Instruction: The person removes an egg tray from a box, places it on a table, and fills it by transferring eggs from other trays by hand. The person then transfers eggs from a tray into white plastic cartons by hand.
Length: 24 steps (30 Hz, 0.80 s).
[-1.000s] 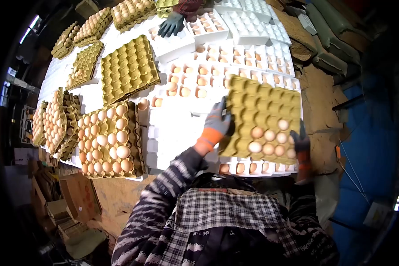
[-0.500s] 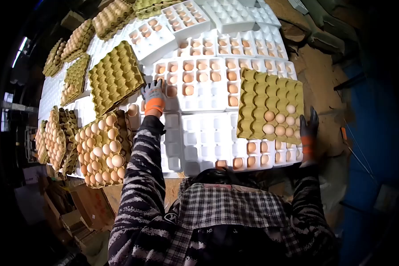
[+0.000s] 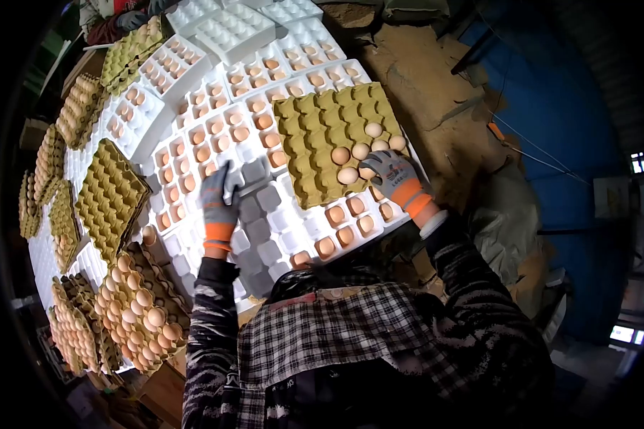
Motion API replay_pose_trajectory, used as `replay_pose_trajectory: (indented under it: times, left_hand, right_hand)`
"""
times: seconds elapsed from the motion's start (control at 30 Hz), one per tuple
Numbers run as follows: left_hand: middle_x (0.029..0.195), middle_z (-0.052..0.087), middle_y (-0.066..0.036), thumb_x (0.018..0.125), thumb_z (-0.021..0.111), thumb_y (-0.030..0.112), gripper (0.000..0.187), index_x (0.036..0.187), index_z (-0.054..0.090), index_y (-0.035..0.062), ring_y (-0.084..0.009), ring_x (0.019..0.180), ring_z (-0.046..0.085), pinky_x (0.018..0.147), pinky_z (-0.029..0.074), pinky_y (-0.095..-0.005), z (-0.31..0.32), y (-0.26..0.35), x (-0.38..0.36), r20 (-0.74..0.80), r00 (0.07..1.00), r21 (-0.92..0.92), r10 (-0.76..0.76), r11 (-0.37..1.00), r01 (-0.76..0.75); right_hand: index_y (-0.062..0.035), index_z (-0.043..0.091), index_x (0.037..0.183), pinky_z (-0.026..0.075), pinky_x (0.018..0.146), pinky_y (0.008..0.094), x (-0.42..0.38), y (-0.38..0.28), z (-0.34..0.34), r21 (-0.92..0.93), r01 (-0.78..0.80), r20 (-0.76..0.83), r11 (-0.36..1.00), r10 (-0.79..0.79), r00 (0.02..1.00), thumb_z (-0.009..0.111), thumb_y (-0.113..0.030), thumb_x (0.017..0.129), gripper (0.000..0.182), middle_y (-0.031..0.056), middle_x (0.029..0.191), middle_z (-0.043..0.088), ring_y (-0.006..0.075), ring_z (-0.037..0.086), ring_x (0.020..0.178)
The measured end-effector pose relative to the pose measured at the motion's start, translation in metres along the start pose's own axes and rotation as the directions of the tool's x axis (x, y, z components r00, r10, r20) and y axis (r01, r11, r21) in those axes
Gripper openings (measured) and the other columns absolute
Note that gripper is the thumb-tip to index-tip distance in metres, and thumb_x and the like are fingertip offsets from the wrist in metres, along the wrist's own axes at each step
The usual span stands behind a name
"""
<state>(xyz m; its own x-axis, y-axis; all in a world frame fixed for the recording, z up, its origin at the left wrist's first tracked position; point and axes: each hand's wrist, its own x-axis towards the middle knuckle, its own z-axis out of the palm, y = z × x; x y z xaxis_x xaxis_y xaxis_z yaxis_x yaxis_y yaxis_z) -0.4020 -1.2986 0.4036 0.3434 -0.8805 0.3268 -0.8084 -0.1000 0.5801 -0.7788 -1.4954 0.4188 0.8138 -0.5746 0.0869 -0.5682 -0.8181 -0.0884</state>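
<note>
My left hand (image 3: 220, 205), in a grey glove with an orange cuff, hovers above the white foam egg tray (image 3: 270, 196). Its fingers are stretched out, the thumb apart, and nothing shows in it. Over the near right corner of a yellowish pulp egg tray (image 3: 311, 136), my right hand (image 3: 396, 177) has its fingers curled down onto an egg (image 3: 367, 171), partly hiding it. Several other eggs lie in that corner, among them a browner egg (image 3: 341, 155) and a pale egg (image 3: 348, 175). This pulp tray rests on top of the foam trays and their eggs.
Empty pulp trays (image 3: 109, 200) are stacked at left, with an egg-filled pulp tray (image 3: 137, 311) nearer me. Foam trays of brown eggs (image 3: 215, 136) spread across the far side. Another person's gloved hand (image 3: 132, 20) shows at far left. A blue surface (image 3: 558, 121) lies right.
My right hand has moved from beside the pulp tray onto its eggs. My left hand has left the empty pulp stack and come over the foam tray. The view has turned right.
</note>
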Motion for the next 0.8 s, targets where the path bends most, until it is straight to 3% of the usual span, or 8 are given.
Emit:
replay_pose_trajectory:
  times: [0.1, 0.2, 0.4, 0.5, 0.57, 0.67, 0.73, 0.8]
  left_hand:
    - [0.127, 0.061, -0.013, 0.076, 0.078, 0.016, 0.064, 0.137, 0.057, 0.0117, -0.0353, 0.118, 0.054, 0.108, 0.037, -0.0462, 0.043, 0.109, 0.017, 0.178, 0.94, -0.1, 0.292, 0.955, -0.278]
    - [0.124, 0.061, -0.009, 0.075, 0.075, 0.023, 0.059, 0.132, 0.06, 0.0159, -0.0317, 0.113, 0.055, 0.105, 0.038, -0.0426, 0.092, 0.157, 0.036, 0.41, 0.845, 0.05, 0.343, 0.917, -0.396]
    - [0.116, 0.061, -0.011, 0.076, 0.073, 0.018, 0.044, 0.118, 0.061, 0.0093, -0.0342, 0.113, 0.057, 0.1, 0.043, -0.0428, 0.123, 0.167, 0.054, 0.419, 0.883, 0.051, 0.211, 0.966, -0.254]
    - [0.127, 0.055, -0.019, 0.078, 0.075, 0.01, 0.058, 0.131, 0.055, 0.005, -0.0423, 0.114, 0.057, 0.095, 0.051, -0.0408, 0.125, 0.142, 0.058, 0.198, 0.977, -0.394, -0.075, 0.907, 0.149]
    - [0.135, 0.05, -0.021, 0.079, 0.076, 0.017, 0.06, 0.135, 0.055, 0.0116, -0.0406, 0.117, 0.057, 0.098, 0.05, -0.0419, 0.119, 0.142, 0.073, 0.342, 0.94, -0.168, -0.005, 0.984, 0.066]
    - [0.135, 0.051, -0.019, 0.078, 0.078, 0.021, 0.054, 0.129, 0.061, 0.0145, -0.0395, 0.118, 0.057, 0.095, 0.051, -0.0432, 0.137, 0.154, 0.085, 0.457, 0.887, 0.137, -0.065, 0.991, 0.001]
    - [0.133, 0.052, -0.018, 0.077, 0.079, 0.023, 0.051, 0.124, 0.063, 0.0146, -0.039, 0.116, 0.058, 0.093, 0.052, -0.0434, 0.142, 0.16, 0.092, 0.474, 0.873, 0.126, -0.112, 0.99, 0.058]
    - [0.131, 0.054, -0.016, 0.075, 0.081, 0.023, 0.048, 0.12, 0.066, 0.0136, -0.0382, 0.113, 0.06, 0.09, 0.052, -0.0435, 0.124, 0.157, 0.092, 0.43, 0.895, -0.058, -0.119, 0.986, 0.159]
  right_hand:
    - [-0.0123, 0.061, 0.126, 0.051, 0.094, 0.0361, -0.005, 0.004, -0.027, 0.518, -0.113, -0.059, 0.848, 0.168, 0.984, 0.072, -0.013, 0.084, 0.042, 0.0072, 0.118, 0.062, 0.0238, 0.06, 0.108]
    - [-0.0056, 0.064, 0.121, 0.051, 0.092, 0.031, -0.006, 0.026, -0.036, 0.987, -0.132, 0.079, 0.094, 0.432, 0.898, 0.075, -0.007, 0.084, 0.038, 0.0068, 0.116, 0.064, 0.0183, 0.061, 0.107]
    - [-0.0184, 0.056, 0.135, 0.051, 0.095, 0.0383, 0.054, 0.017, 0.021, -0.118, -0.062, 0.169, 0.991, 0.081, 0.982, 0.073, -0.034, 0.079, 0.061, 0.0087, 0.129, 0.062, 0.0264, 0.063, 0.115]
    - [-0.0135, 0.06, 0.13, 0.052, 0.095, 0.0368, 0.039, 0.028, -0.015, 0.334, -0.158, 0.036, 0.929, 0.155, 0.987, 0.077, -0.023, 0.078, 0.055, 0.01, 0.126, 0.065, 0.0271, 0.064, 0.111]
    - [-0.0071, 0.064, 0.123, 0.052, 0.091, 0.0336, 0.016, 0.044, -0.042, 0.854, -0.102, -0.059, 0.511, 0.29, 0.955, 0.08, -0.009, 0.075, 0.05, 0.0087, 0.119, 0.068, 0.0217, 0.065, 0.103]
    - [-0.0098, 0.062, 0.129, 0.048, 0.099, 0.0357, -0.005, 0.06, -0.062, 0.897, -0.079, -0.022, 0.436, 0.222, 0.975, 0.077, -0.011, 0.081, 0.05, 0.0096, 0.132, 0.059, 0.0215, 0.059, 0.118]
    - [-0.0186, 0.063, 0.131, 0.049, 0.1, 0.0367, -0.006, 0.047, -0.059, 0.367, -0.252, 0.199, 0.896, 0.189, 0.962, 0.074, -0.018, 0.083, 0.049, 0.0103, 0.141, 0.054, 0.0249, 0.059, 0.121]
    - [-0.0339, 0.062, 0.132, 0.05, 0.099, 0.0369, -0.002, 0.045, -0.007, -0.306, -0.213, 0.314, 0.928, 0.31, 0.897, 0.069, -0.031, 0.085, 0.048, 0.011, 0.154, 0.041, 0.0297, 0.057, 0.126]
